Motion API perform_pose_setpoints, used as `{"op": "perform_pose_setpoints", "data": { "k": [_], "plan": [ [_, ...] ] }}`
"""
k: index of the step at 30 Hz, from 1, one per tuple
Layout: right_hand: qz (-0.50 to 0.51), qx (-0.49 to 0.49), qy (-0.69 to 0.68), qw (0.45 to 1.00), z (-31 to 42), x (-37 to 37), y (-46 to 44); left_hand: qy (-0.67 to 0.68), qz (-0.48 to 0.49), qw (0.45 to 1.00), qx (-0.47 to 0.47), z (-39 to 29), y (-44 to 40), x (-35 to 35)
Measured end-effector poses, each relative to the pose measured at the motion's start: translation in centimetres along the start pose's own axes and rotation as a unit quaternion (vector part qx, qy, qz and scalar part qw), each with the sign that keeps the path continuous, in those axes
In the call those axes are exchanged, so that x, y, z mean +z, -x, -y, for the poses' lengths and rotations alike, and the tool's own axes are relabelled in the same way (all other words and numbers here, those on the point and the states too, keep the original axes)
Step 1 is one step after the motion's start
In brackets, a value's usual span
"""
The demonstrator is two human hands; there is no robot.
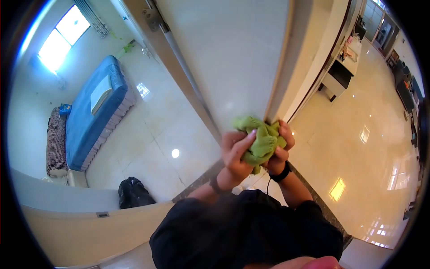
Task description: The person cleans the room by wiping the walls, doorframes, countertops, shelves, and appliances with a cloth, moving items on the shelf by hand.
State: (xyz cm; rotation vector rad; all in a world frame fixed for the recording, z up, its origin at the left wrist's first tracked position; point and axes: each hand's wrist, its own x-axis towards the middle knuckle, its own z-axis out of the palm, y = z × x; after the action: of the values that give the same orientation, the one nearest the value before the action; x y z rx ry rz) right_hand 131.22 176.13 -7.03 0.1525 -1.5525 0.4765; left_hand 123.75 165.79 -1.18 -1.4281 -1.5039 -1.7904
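A crumpled green cloth [264,142] is bunched between my two hands in front of a white door [228,54]. My left hand [236,150] grips it from the left, the thumb lying over the folds. On the other side, my right hand [283,145] has its fingers curled around the cloth's right edge. The cloth sits close to the lower part of the door and its frame [293,85]; whether it touches them I cannot tell. A dark band [281,173] circles my right wrist.
Left of the door lies a room with a blue-covered bed [89,121], a patterned bolster [56,143] and a black plastic bag [134,193] on the tiled floor. A metal door lock [153,19] is up high. On the right stands a white desk [340,69].
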Motion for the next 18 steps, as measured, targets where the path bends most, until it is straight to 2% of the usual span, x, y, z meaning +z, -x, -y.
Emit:
{"op": "perform_pose_setpoints", "data": {
  "k": [7,8,11,15,18],
  "plan": [
    [0.004,0.040,0.151,0.988,0.3,1.0,9.2,0.061,0.065,0.993,-0.079,4.9,7.9,-0.3],
    [0.034,0.055,0.171,0.983,0.6,0.4,10.1,0.054,0.073,0.992,-0.082,5.3,8.7,-0.4],
    [0.033,0.064,0.186,0.980,1.0,0.7,9.1,0.031,0.070,0.993,-0.091,4.5,8.5,-0.5],
    [0.022,0.045,0.111,0.993,0.9,0.4,4.7,-0.029,0.027,0.997,-0.065,1.9,5.9,0.1],
    [0.003,0.018,0.016,1.000,-0.4,0.1,1.8,-0.098,0.017,0.995,0.010,-0.6,3.4,0.6]
  ]
}}
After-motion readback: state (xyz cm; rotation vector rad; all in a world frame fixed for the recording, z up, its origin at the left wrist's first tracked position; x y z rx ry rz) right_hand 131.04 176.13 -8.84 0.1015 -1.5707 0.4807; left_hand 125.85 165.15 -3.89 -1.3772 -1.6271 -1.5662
